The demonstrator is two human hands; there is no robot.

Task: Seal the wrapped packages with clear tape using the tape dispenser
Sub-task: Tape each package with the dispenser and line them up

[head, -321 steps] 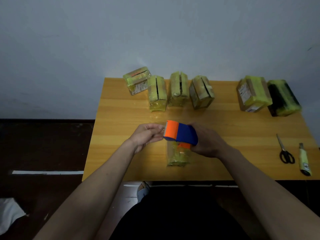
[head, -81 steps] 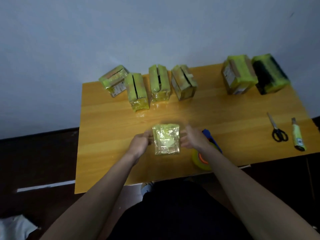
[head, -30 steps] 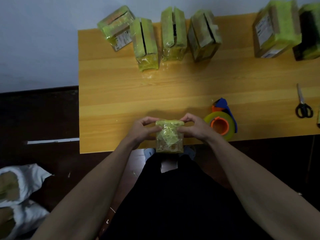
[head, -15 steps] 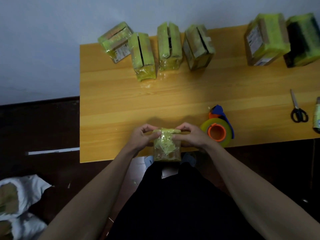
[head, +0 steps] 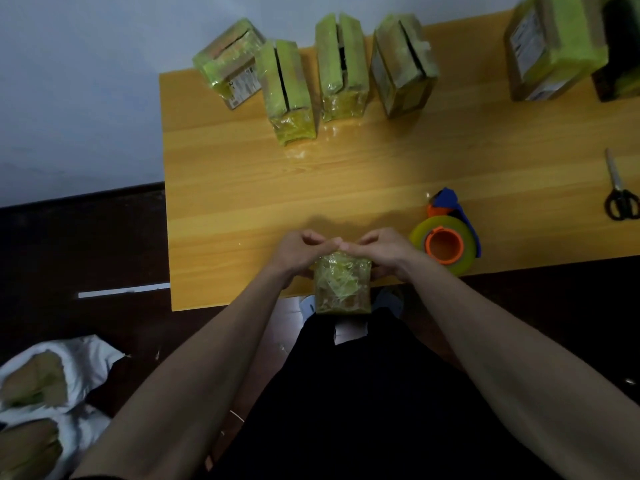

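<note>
A small package (head: 342,287) wrapped in shiny yellow-green film stands at the near edge of the wooden table (head: 346,174). My left hand (head: 298,252) grips its left side and my right hand (head: 382,252) grips its right side. The fingertips of both hands meet over its top edge. The tape dispenser (head: 445,237), blue and orange with a roll of clear tape, lies on the table just right of my right hand, apart from it.
Several wrapped packages (head: 343,67) line the table's far edge, with two larger ones (head: 550,46) at the far right. Scissors (head: 620,195) lie at the right. White bags (head: 41,393) with brown parcels sit on the dark floor at lower left.
Both hands have slid inward along the package top until the fingertips meet. The package stays at the table's near edge and the dispenser has not moved.
</note>
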